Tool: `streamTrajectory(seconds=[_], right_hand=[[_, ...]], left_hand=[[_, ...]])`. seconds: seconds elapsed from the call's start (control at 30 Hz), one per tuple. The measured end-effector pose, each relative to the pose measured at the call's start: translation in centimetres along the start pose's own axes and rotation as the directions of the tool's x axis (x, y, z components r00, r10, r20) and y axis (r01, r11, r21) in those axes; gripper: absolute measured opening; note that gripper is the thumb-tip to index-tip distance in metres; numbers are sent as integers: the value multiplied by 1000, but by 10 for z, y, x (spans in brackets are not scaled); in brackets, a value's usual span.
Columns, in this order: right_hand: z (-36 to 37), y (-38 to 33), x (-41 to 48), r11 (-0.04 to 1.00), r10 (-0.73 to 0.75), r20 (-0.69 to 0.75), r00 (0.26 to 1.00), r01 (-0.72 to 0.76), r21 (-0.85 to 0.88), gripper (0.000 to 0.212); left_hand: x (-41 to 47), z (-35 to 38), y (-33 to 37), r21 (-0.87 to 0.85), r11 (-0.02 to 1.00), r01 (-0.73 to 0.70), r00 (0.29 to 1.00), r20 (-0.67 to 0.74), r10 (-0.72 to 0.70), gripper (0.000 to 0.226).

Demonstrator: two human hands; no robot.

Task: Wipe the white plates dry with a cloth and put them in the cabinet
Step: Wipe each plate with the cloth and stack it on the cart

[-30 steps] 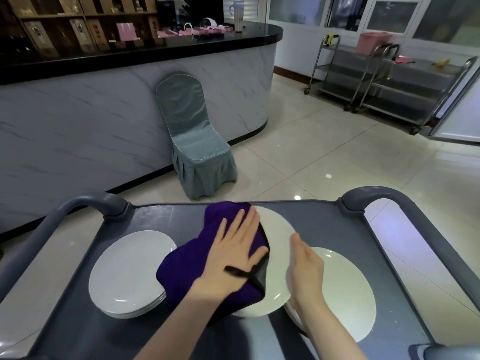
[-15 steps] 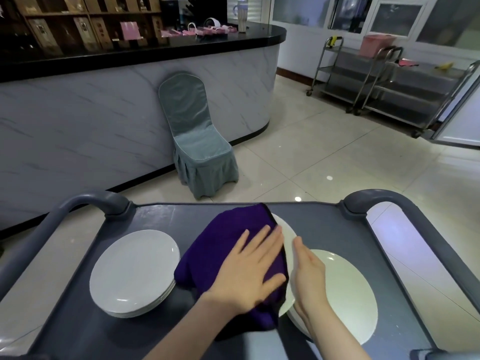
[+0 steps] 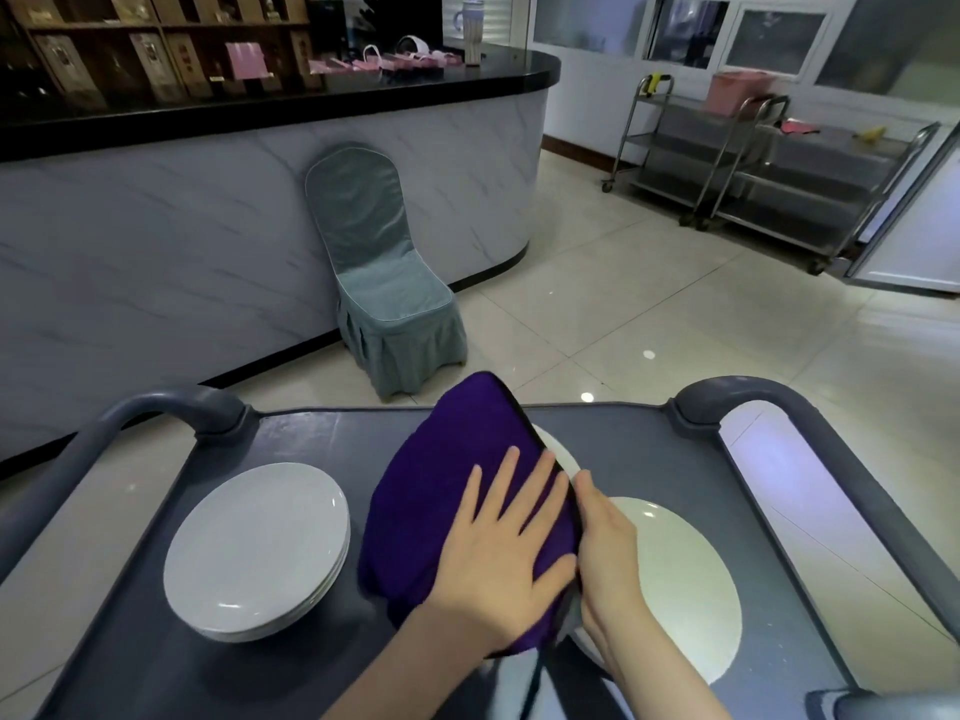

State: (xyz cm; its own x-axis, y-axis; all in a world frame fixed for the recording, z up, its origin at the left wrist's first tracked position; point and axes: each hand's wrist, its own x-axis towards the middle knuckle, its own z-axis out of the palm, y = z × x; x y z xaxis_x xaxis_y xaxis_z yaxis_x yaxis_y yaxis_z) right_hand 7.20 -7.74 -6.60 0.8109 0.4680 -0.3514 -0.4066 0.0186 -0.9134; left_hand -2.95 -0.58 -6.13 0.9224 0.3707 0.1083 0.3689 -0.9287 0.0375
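Head view: the left hand (image 3: pixel 504 553) lies flat, fingers spread and straight, pressing the cloth (image 3: pixel 457 485) down and grasping nothing. The right hand (image 3: pixel 608 543) stands on edge with fingers straight, touching the cloth's right border; its thumb is hidden and no clench is visible. Under the cloth, a plate (image 3: pixel 563 457) sits at the middle of the cart (image 3: pixel 311 439), with only its far right rim exposed. On the cart's right part lies a second plate (image 3: pixel 680 579), its left edge behind the right hand. On the cart's left part rests a stack of plates (image 3: pixel 254 543), apart from the cloth. Beyond the cart's far edge, a chair (image 3: pixel 384 283) stands against a counter (image 3: pixel 208 226).
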Motion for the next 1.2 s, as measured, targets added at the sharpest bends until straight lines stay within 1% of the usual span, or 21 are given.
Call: streamTrajectory(seconds=[0.1,0.2,0.3,0.4,0.43,0.47,0.53,0.6,0.67,0.77,0.83,0.87,0.93,0.97,1.0,1.07,1.17,1.2], right_hand=[[0,-3,-2,1000,-21,12,1000,21,14,35],[-7,-18,2,996,-85,-31,996,85,4,36],[-14,-32,7,990,-138,-100,985,133,-55,44],[-17,-35,11,983,-175,-130,976,166,-78,62],[-16,-33,9,984,-173,-121,977,166,-68,63],[-15,-30,5,985,-164,-99,981,158,-66,59],[-12,-18,1,988,-142,-57,988,137,-75,44],[-7,-5,-4,995,-91,12,996,92,-45,40],[-4,3,-8,997,-78,74,994,79,-21,33],[-2,-1,-13,993,-117,138,984,119,-11,34],[-6,-6,-11,982,-168,163,972,180,-62,41],[-9,-12,-10,965,-206,187,961,231,-121,45],[-13,-25,-9,900,-292,255,922,355,-252,44],[-15,-33,-8,856,-324,295,899,412,-312,41],[-15,-40,-8,810,-345,334,877,459,-366,38],[-14,-48,-5,726,-355,424,833,532,-437,32],[-8,-54,-5,598,-335,575,746,640,-483,24],[-8,-56,-4,560,-335,602,725,667,-491,22]], left_hand=[[24,-5,-23,14,998,56,998,24,-57,79],[27,-6,-42,4,990,140,990,23,-140,82],[8,1,-39,-9,997,74,997,31,-73,83],[-17,15,-17,-13,1000,-12,999,34,12,75],[-22,18,-9,-25,999,-27,999,22,27,72],[-24,20,-2,-31,999,-34,999,14,34,70],[-20,21,4,-35,999,-32,999,-6,31,68],[-9,19,-1,-45,998,-37,999,-20,36,71],[5,13,-11,-54,996,-66,997,-34,65,76],[20,0,-30,-85,995,-58,991,-122,47,83],[25,-11,-42,-148,989,13,982,-185,-41,85],[26,-15,-48,-228,971,67,974,-195,-113,85],[27,-21,-58,-448,875,185,955,-130,-268,79],[28,-24,-62,-526,821,223,946,-86,-312,71],[29,-26,-67,-574,786,229,944,-64,-323,60],[30,-29,-71,-644,742,183,960,-45,-276,45],[32,-34,-68,-668,741,76,990,-37,-135,30],[32,-35,-68,-682,729,58,993,-38,-115,25]])
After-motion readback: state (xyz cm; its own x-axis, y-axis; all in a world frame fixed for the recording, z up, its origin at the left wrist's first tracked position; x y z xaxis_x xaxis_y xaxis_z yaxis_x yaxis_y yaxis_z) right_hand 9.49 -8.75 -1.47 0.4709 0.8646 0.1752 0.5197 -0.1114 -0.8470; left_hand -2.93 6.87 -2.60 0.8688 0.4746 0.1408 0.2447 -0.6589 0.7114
